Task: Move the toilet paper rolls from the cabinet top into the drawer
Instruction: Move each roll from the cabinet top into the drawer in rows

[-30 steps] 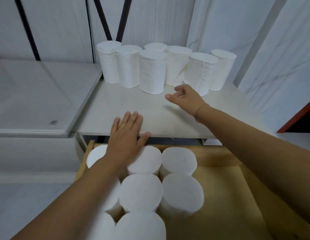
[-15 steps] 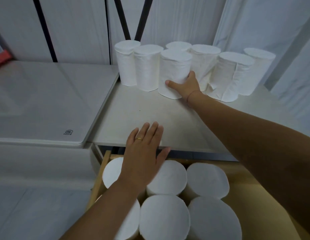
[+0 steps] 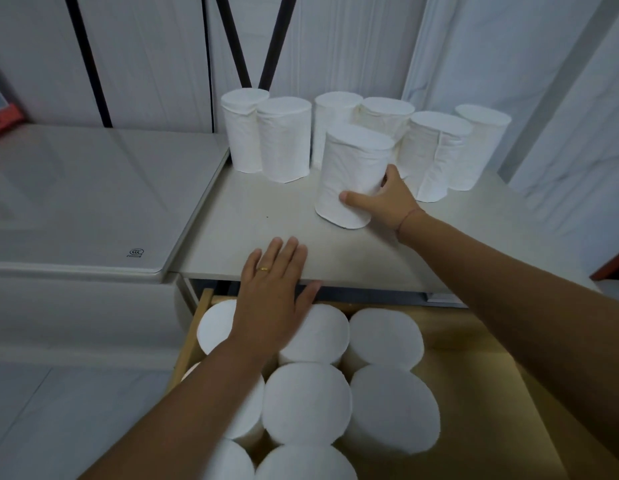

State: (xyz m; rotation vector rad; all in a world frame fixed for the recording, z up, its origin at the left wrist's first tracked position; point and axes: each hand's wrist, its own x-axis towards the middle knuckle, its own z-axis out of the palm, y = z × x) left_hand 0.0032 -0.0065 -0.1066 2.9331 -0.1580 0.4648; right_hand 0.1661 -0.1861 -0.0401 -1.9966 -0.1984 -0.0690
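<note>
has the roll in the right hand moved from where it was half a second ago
Yes. The gripped roll has come forward out of the row of rolls, toward the cabinet top's front edge; the right hand holds it.

White rolls point(image 3: 353, 174); tan drawer point(image 3: 481, 344); gold ring point(image 3: 263, 269).

This looks like a storage corner of a home, perhaps a utility or bathroom area, though the exact room cannot be told. A plain grey cabinet top point(image 3: 266, 223) stands against white panelled walls point(image 3: 353, 43) with a wooden drawer point(image 3: 474, 341) pulled open below, and both hold many white toilet paper rolls point(image 3: 284, 143). To the left sits a low white appliance-like lid point(image 3: 93, 202) bearing a small certification mark point(image 3: 136, 253).
</note>
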